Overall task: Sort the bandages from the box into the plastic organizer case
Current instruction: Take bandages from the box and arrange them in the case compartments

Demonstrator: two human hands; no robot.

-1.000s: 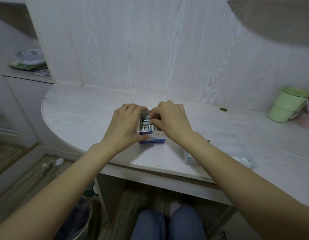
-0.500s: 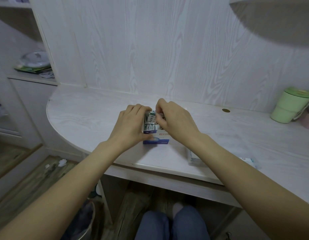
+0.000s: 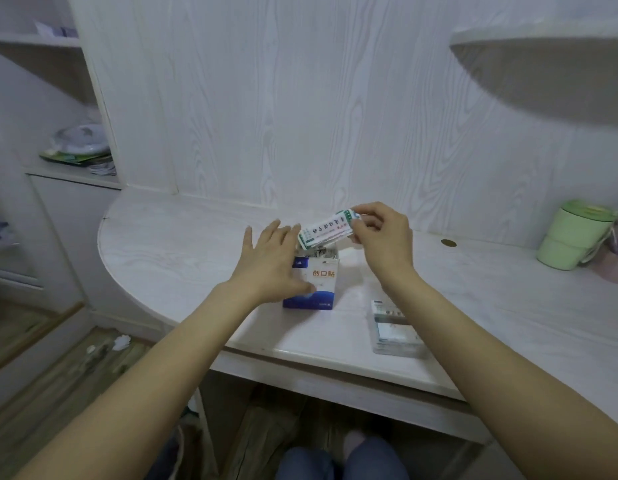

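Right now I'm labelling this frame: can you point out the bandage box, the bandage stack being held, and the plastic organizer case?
bandage box (image 3: 322, 284): head view, white front panel.
bandage stack (image 3: 326, 230): head view, printed top wrapper.
plastic organizer case (image 3: 392, 332): head view, clear lid.

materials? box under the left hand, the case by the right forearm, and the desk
Box: looks like printed cardboard, matte, with a ragged torn top edge.
Organizer case: likely clear plastic, since the bandage wrappers show through its walls.
Desk: whitish wood-grain surface with a soft sheen, probably laminate rather than solid wood.
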